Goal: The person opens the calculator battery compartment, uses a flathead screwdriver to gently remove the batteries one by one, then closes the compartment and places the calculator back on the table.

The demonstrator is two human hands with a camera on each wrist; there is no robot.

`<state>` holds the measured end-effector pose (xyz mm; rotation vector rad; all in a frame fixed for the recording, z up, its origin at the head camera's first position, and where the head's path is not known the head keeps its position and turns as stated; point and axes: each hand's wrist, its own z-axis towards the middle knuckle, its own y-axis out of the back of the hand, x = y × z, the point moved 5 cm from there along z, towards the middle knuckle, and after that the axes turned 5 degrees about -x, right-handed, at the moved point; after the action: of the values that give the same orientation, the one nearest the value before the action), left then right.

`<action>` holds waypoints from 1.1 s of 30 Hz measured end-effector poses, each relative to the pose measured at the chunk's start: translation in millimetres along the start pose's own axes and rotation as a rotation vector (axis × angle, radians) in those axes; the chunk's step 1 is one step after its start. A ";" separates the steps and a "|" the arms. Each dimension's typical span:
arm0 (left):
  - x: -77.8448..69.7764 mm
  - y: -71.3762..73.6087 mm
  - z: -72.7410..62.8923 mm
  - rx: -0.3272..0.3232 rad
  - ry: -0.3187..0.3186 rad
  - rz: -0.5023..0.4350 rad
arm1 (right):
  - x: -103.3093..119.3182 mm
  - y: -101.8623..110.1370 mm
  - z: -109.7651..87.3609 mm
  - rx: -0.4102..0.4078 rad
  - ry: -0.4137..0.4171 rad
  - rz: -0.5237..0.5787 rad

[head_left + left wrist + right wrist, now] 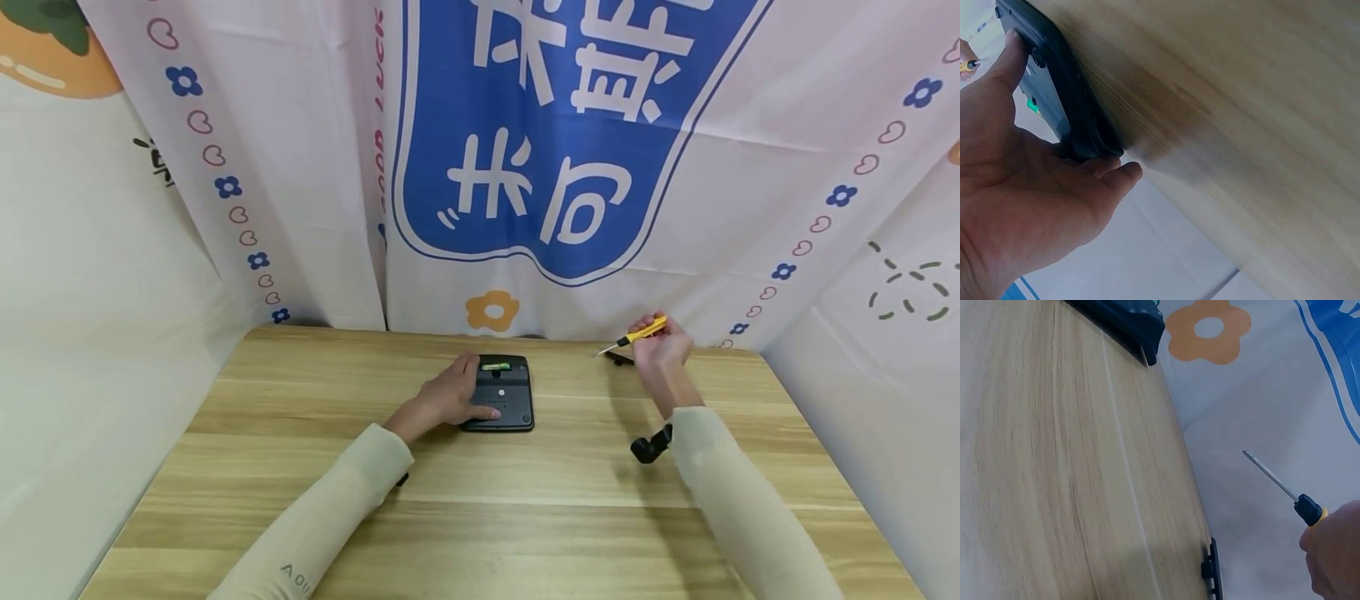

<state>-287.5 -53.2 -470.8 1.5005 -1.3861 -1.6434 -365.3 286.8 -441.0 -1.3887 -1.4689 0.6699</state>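
Note:
A black calculator (pixel 513 402) lies back side up on the wooden table, its battery slot uncovered. A green battery (pixel 496 367) sits in that slot. My left hand (pixel 450 393) grips the calculator's left side, thumb (pixel 1009 65) across its back and the other fingers along the edge. To the right, my right hand (pixel 663 348) holds a yellow and black screwdriver (pixel 647 329) above the table, its metal shaft pointing left. Below the screwdriver tip lies a small black cover (pixel 619 359), also seen as a cover (pixel 1212 570) at the table's edge in the right wrist view.
The wooden table (pixel 480 533) meets a printed cloth (pixel 315 167) at its back edge, with white cloth walls on both sides. A black wrist-worn device (pixel 651 446) sticks out from the right sleeve.

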 end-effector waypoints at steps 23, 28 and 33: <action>0.7 0.0 -0.8 0.002 -0.009 -0.006 | 46.5 -11.3 -6.3 0.098 0.113 -0.325; 0.1 -0.8 -1.5 0.004 -0.004 -0.013 | 51.9 -14.3 -9.3 0.181 0.176 -0.445; 1.3 -1.9 0.4 0.015 0.005 0.012 | 57.1 -17.7 -11.0 0.260 0.271 -0.589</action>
<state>-287.7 -53.6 -473.2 1.5008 -1.4048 -1.6252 -356.0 335.4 -405.8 -0.7532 -1.4147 0.2680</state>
